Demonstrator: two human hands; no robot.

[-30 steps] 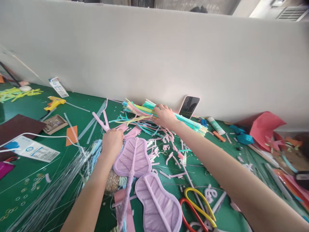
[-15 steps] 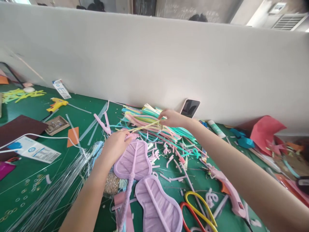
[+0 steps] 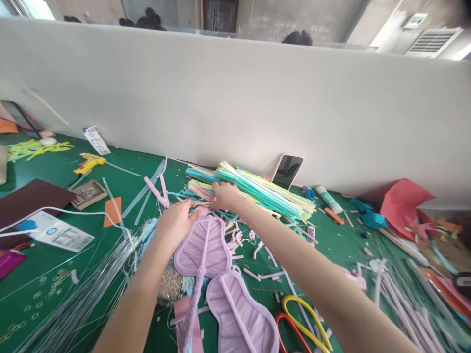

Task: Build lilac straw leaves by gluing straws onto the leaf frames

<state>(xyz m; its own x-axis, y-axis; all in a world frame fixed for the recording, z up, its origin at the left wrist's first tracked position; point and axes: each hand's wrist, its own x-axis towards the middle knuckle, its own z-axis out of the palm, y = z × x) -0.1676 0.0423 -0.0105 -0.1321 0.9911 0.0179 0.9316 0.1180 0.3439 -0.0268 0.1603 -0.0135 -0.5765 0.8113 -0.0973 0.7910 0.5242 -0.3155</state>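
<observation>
My left hand (image 3: 177, 219) is closed, with its fingertips at the end of a thin yellow pipe cleaner (image 3: 204, 203) just above a purple leaf shape (image 3: 211, 245). Close to its right, my right hand (image 3: 228, 197) has its fingers curled over the heap of pink pipe cleaners (image 3: 198, 189); what it grips is hidden. Behind that hand lies a thick bundle of green and cream pipe cleaners (image 3: 263, 191). A second purple leaf shape (image 3: 243, 314) lies nearer me, beside the wrapped purple stem of the first.
Yellow-and-red-handled scissors (image 3: 307, 321) lie at front right. A phone (image 3: 287, 171) leans on the white partition (image 3: 235, 98). At left are a yellow glue gun (image 3: 88, 163), a small wooden tray (image 3: 88, 194) and a bunch of thin wires (image 3: 88, 289). Pink offcuts litter the middle.
My right hand has moved left and slightly down, close to my left hand, uncovering the green and cream bundle. My left hand has stayed nearly in place.
</observation>
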